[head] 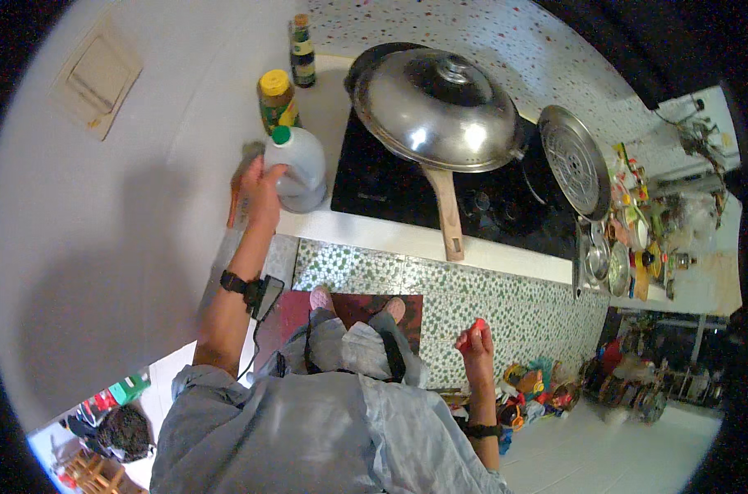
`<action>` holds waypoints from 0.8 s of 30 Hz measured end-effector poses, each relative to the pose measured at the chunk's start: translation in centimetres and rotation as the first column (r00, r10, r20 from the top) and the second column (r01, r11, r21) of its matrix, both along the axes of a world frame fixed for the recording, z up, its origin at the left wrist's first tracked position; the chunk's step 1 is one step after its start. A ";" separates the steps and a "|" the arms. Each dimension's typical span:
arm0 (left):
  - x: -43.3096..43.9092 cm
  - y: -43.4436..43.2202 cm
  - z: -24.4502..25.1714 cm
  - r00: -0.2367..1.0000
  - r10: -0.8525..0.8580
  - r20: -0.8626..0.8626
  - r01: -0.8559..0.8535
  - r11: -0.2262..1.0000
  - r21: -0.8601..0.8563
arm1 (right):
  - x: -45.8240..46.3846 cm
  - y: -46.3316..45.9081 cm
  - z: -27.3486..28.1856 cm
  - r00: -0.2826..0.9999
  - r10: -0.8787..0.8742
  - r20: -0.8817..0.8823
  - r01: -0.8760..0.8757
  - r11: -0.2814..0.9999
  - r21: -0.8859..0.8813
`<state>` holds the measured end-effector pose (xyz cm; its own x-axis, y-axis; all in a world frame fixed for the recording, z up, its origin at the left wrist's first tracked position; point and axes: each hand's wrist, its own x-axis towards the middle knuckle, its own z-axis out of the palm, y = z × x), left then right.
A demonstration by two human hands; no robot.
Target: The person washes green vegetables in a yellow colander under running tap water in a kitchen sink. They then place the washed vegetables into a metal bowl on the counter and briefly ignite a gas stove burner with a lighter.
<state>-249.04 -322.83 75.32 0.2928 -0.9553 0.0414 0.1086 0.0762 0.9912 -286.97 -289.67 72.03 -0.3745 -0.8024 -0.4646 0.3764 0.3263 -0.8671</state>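
My left hand is at the left side of a translucent plastic jug with a green cap. Its thumb lies against the jug; whether the fingers grip anything is hidden. Close to the wall, a narrow orange-brown thing shows partly behind that hand. My right hand hangs over the floor at right, its fingers closed on a small red object, perhaps a cap. Behind the jug stand a jar with a yellow lid and a dark glass bottle.
A wooden-handled wok under a domed steel lid sits on the black cooktop. A perforated steel steamer tray leans to its right. Bowls and packets crowd the counter's far right. A dark red mat lies underfoot; a wall rises at left.
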 end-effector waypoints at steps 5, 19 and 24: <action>1.2 -3.1 -0.7 0.976 -0.114 0.184 0.103 0.992 0.072 | -2.7 5.0 0.1 0.960 -0.262 0.103 0.258 0.965 0.047; -14.5 16.1 -10.4 0.273 -0.312 0.910 0.499 0.855 0.143 | -23.3 4.9 -2.2 0.926 -0.006 -0.377 0.095 0.971 0.218; -38.8 15.8 -5.5 0.342 -0.319 0.884 0.689 0.725 -0.005 | -30.9 -0.4 -1.1 0.619 0.292 -0.729 -0.235 0.955 0.183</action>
